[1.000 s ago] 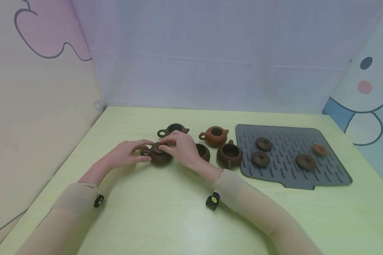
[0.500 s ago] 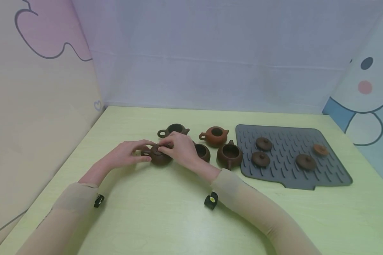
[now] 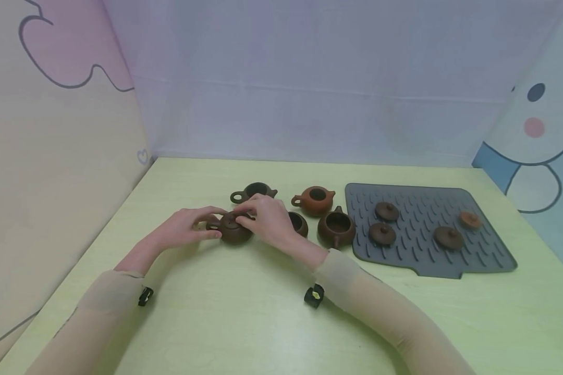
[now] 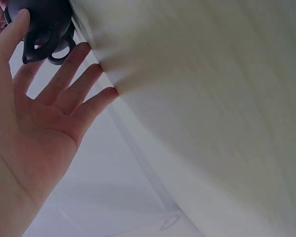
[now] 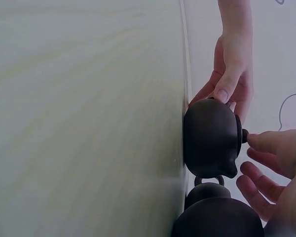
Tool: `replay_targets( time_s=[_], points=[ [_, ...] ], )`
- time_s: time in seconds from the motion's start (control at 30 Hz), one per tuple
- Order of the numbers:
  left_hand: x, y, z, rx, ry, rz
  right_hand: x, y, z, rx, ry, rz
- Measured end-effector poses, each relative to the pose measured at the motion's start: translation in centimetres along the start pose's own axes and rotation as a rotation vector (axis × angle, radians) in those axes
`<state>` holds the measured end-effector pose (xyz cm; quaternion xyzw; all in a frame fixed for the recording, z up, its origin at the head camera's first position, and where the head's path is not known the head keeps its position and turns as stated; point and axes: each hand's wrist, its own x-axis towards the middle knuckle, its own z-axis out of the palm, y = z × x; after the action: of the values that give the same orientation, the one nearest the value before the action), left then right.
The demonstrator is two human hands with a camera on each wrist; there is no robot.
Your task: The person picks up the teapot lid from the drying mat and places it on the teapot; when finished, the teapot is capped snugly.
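A small dark brown teapot stands upright on the table in front of both hands. Its lid sits on the mouth. From the handle side, my left hand steadies the pot, thumb against its body and index finger at the far side; the other fingers are spread in the left wrist view. My right hand pinches the lid's knob between thumb and forefinger. Right behind that hand, a lidless teapot is partly hidden.
Further lidless teapots stand near: a dark one behind, a reddish one and a brown one to the right. A grey ridged mat at right bears several lids. Walls border the table at left and back.
The lid, raised and tilted a second ago, has come down and lies flatter on the teapot. My right hand has shifted slightly with it; my left hand has kept its place.
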<state>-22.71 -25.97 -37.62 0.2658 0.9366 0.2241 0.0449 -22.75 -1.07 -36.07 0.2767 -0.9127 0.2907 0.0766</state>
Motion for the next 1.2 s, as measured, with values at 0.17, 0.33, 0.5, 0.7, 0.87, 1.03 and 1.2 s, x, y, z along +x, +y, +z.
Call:
replay_targets(
  time_s=[0.17,0.33,0.5,0.7,0.87,1.03,1.2],
  points=[
    [0.1,0.0,0.0,0.001,0.003,0.014,-0.6,0.2,-0.6,0.022,0.008,0.020],
    [0.1,0.2,-0.1,0.020,0.004,0.024,-1.3,0.8,-1.3,0.065,0.053,0.003],
    [0.1,0.4,0.0,0.022,0.002,0.014,-2.1,1.6,-1.9,0.061,0.114,-0.025],
    [0.1,0.5,0.1,-0.003,0.011,-0.004,-3.2,2.7,-2.6,0.054,0.169,-0.055],
    [0.1,0.9,0.0,0.011,0.063,0.011,-4.2,3.6,-3.7,0.078,0.195,-0.057],
    [0.6,1.6,0.1,0.029,0.130,0.057,-5.2,4.7,-4.8,0.080,0.224,-0.064],
    [1.4,2.6,0.5,0.039,0.175,0.114,-6.1,5.6,-5.9,0.080,0.262,-0.078]
  ],
)
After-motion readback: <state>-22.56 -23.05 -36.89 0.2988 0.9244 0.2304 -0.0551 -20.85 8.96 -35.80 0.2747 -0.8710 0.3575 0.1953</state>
